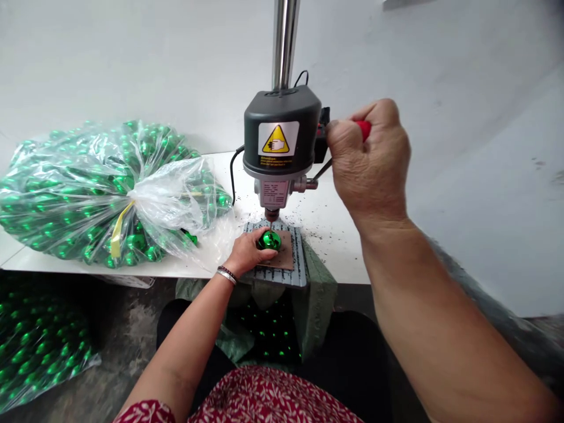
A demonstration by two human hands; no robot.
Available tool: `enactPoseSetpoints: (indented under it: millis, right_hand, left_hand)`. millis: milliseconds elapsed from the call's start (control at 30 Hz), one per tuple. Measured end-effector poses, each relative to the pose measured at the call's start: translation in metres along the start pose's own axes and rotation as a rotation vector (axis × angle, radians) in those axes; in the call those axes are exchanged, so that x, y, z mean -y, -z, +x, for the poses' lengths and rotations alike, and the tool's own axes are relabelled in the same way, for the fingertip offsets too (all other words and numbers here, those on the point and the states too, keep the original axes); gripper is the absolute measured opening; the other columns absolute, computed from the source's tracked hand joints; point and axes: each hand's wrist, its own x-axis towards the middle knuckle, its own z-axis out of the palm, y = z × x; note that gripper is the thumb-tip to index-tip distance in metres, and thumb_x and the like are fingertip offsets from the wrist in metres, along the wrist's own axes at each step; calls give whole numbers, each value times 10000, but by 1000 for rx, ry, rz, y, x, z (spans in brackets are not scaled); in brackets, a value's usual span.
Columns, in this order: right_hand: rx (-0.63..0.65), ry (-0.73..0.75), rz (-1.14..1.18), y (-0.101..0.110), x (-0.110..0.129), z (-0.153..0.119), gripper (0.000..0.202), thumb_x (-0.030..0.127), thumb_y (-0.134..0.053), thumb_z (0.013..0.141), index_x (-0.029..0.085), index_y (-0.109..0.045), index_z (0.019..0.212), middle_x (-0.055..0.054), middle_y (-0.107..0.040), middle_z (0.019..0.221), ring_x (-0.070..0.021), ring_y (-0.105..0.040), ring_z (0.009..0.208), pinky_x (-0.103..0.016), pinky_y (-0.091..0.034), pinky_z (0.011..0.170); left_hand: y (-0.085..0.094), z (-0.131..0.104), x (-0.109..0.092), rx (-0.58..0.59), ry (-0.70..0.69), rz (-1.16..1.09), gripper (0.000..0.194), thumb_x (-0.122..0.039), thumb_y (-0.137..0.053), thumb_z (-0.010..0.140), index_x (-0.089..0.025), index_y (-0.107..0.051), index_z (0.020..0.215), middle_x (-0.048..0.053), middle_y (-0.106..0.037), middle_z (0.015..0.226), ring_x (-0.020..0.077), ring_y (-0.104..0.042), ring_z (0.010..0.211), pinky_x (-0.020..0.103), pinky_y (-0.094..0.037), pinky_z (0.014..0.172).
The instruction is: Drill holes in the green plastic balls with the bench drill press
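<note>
My left hand [249, 252] grips a shiny green ball [269, 239] between thumb and fingers, on a brown board [285, 251] that lies on the drill press's ridged metal base [301, 264]. Directly above the ball is the chuck [272, 215] of the drill press [282, 135], its thin bit meeting the ball's top; whether it has entered cannot be made out. Raised at the right of the machine, my right hand [374, 158] is wrapped round the red knob [365, 129] of the feed lever.
A big clear bag [171, 194] of green balls, with a yellow tie, lies on the white table [330, 235] at left. Another bag [39, 341] is on the floor. Below the base, a green sack [318, 294] holds more balls. Dark shavings are scattered around the base.
</note>
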Motion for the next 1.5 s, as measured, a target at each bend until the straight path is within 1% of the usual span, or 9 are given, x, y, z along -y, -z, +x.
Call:
enactPoseSetpoints:
  millis: [167, 433, 567, 733, 933, 1033, 1167, 1367, 1500]
  right_hand:
    - [4, -19, -18, 2, 2, -3, 205, 346, -523, 899, 178, -449, 805, 67, -471, 686, -32, -407, 645, -223, -388, 699]
    - [8, -24, -65, 14, 10, -26, 202, 362, -547, 847, 195, -456, 777, 67, -459, 633, -43, -379, 584, -231, -355, 624]
    - [18, -6, -110, 21, 13, -34, 164, 344, -531, 762, 201, -456, 729, 64, -484, 612, -54, -398, 567, -236, -365, 617]
    - [103, -7, -253, 27, 16, -34, 149, 344, -478, 684, 196, -463, 697, 47, -490, 579, -57, -360, 528, -239, -327, 592]
    - [92, 12, -269, 26, 12, -48, 257, 398, -423, 767, 204, -592, 766, -4, -596, 660, -92, -473, 597, -251, -373, 623]
    - [60, 31, -271, 25, 9, -57, 225, 383, -450, 794, 214, -599, 784, -9, -613, 694, -96, -502, 625, -251, -390, 634]
    - [18, 69, -276, 24, 5, -60, 192, 368, -480, 822, 211, -574, 765, 2, -559, 640, -86, -454, 580, -247, -364, 598]
    - [-69, 107, -241, 18, 5, -66, 439, 559, -476, 892, 178, -540, 683, 13, -453, 543, -65, -357, 515, -243, -297, 543]
    - [-100, 117, -267, 15, 4, -73, 423, 513, -443, 924, 178, -529, 681, -2, -490, 566, -66, -373, 517, -248, -290, 540]
  left_hand:
    - [-1, -1, 1, -5, 10, 15, 634, -352, -792, 709, -251, -649, 1318, 27, -761, 1136, 240, -685, 1056, 351, -503, 996]
    - [2, -4, -7, 14, 37, 46, 640, -359, -780, 719, -240, -635, 1330, 28, -757, 1061, 229, -679, 976, 325, -524, 909]
    - [1, -4, -6, 4, 37, 51, 635, -355, -782, 712, -250, -636, 1321, 23, -746, 1057, 230, -663, 991, 330, -516, 926]
    - [-2, -4, -4, -11, 38, 62, 637, -348, -787, 705, -272, -633, 1319, 27, -734, 1118, 245, -652, 1042, 354, -505, 967]
    - [-4, -5, -3, -29, 36, 88, 643, -363, -785, 713, -276, -625, 1329, 42, -724, 1163, 268, -644, 1094, 380, -492, 1005]
    - [-4, -5, -3, -23, 33, 86, 649, -369, -783, 717, -273, -618, 1338, 44, -721, 1179, 269, -643, 1108, 382, -489, 1012]
    - [-5, -5, -3, -12, 45, 97, 668, -382, -778, 731, -258, -600, 1363, 59, -717, 1208, 282, -637, 1138, 398, -481, 1024]
    - [-7, -6, -3, -24, 64, 133, 670, -398, -774, 744, -266, -592, 1375, 68, -716, 1189, 299, -640, 1121, 418, -489, 1006]
    - [-8, -7, -4, -30, 70, 137, 662, -400, -773, 742, -263, -596, 1366, 65, -716, 1177, 289, -642, 1106, 407, -496, 994]
